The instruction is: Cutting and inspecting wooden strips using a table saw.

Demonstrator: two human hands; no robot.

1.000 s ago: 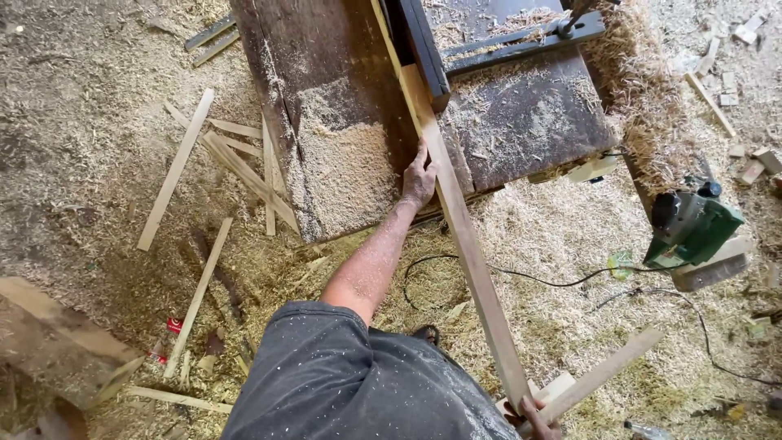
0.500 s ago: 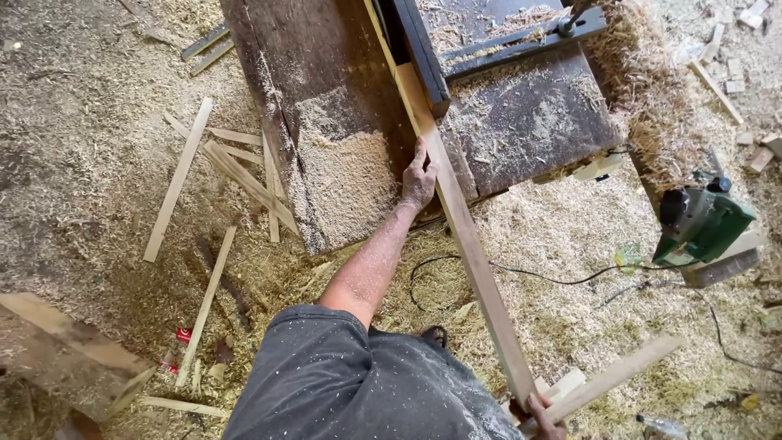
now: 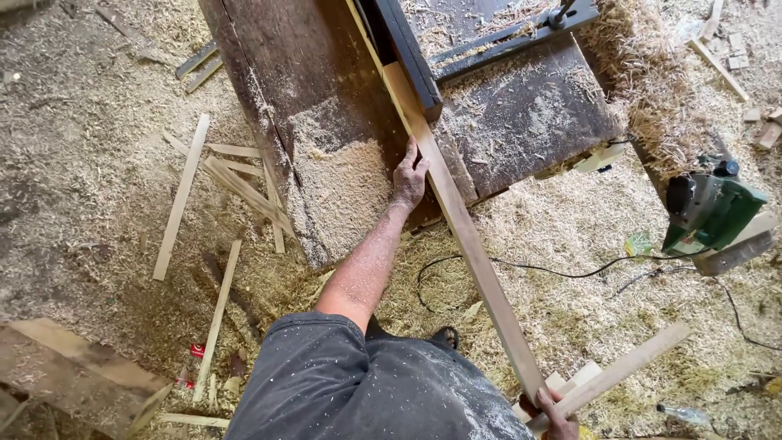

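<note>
A long wooden plank (image 3: 464, 228) is pressed flat by the left hand (image 3: 409, 175) against the dark fence (image 3: 407, 53) on a sawdust-covered surface (image 3: 326, 122); its near end is clasped by the right hand (image 3: 555, 411). Feeding appears under way; steady forward pressure seems needed.

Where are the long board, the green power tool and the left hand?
board (image 3: 472, 253), head view, middle of its top face
green power tool (image 3: 713, 213), head view, green housing
left hand (image 3: 409, 175), head view, back of hand
</note>
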